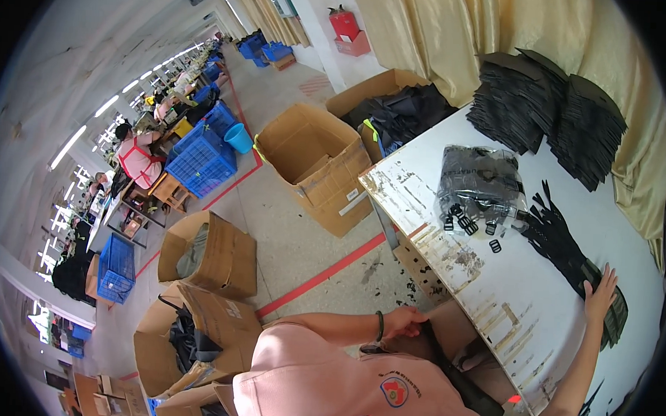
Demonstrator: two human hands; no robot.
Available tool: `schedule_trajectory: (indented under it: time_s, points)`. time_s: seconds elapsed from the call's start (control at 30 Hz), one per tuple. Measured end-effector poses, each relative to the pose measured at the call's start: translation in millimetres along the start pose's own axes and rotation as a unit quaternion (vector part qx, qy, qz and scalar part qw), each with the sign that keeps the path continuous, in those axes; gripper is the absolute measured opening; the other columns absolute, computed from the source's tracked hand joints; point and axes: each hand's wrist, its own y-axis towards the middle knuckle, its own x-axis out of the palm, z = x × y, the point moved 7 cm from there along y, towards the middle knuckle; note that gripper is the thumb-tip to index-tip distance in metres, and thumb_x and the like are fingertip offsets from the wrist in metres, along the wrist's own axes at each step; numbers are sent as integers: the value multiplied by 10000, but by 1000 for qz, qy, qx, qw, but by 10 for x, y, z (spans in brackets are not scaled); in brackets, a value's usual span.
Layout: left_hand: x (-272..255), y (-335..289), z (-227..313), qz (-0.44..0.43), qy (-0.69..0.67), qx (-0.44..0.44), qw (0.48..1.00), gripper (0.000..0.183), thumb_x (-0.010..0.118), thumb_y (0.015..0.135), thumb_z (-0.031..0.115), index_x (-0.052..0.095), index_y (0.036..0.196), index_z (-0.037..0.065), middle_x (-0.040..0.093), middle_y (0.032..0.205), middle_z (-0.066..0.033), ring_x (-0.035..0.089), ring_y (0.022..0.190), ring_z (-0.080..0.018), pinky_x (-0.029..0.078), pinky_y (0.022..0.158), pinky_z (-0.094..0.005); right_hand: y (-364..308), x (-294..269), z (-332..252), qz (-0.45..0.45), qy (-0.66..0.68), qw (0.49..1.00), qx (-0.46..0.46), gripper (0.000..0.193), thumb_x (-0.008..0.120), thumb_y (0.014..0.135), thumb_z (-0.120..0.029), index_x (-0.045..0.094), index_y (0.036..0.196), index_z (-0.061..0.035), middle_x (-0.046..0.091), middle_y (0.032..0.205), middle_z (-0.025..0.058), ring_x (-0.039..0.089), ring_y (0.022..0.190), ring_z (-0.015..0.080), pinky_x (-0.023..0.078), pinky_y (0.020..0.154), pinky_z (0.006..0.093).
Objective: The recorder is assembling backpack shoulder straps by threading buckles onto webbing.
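Note:
My right hand (600,294) lies with its fingers stretched out on a stack of dark fabric pieces (615,313) at the right of the white table. A bundle of black straps (555,231) fans out from beside it toward the table's middle. Over my lap, my left hand (405,323) has its fingers drawn together; whatever is in them, if anything, is too small to make out. A long dark piece of material (445,362) lies across my lap, just below that hand. Several black plastic strap buckles (466,224) are scattered by a clear plastic bag (481,177) of dark parts.
Tall stacks of black fabric pieces (549,106) stand at the table's far side, against beige curtains (437,34). The worn white table (508,290) has a chipped left edge. Cardboard boxes (316,163) and blue crates (201,158) stand left. A co-worker (138,158) sits farther off.

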Motion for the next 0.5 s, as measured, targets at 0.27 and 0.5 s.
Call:
schedule_trajectory:
  time_s: [0.27, 0.5]
  points:
    - [-233, -126, 150, 62, 54, 75, 994, 229, 655, 861, 273, 535, 927, 90, 562, 734, -25, 547, 594, -122, 457, 525, -256, -185, 304, -182, -119, -58, 991, 38, 663, 415, 884, -582, 290, 1436, -236, 307, 1473, 96, 253, 1368, 307, 167, 1022, 672]
    - [288, -117, 715, 11, 149, 335, 931, 91, 588, 903, 118, 517, 953, 90, 504, 762, 46, 461, 674, -23, 394, 542, -195, -468, 185, -35, -9, 18, 999, 46, 582, 539, 862, -486, 428, 1362, -208, 433, 1383, 77, 359, 1302, 286, 161, 1053, 619]
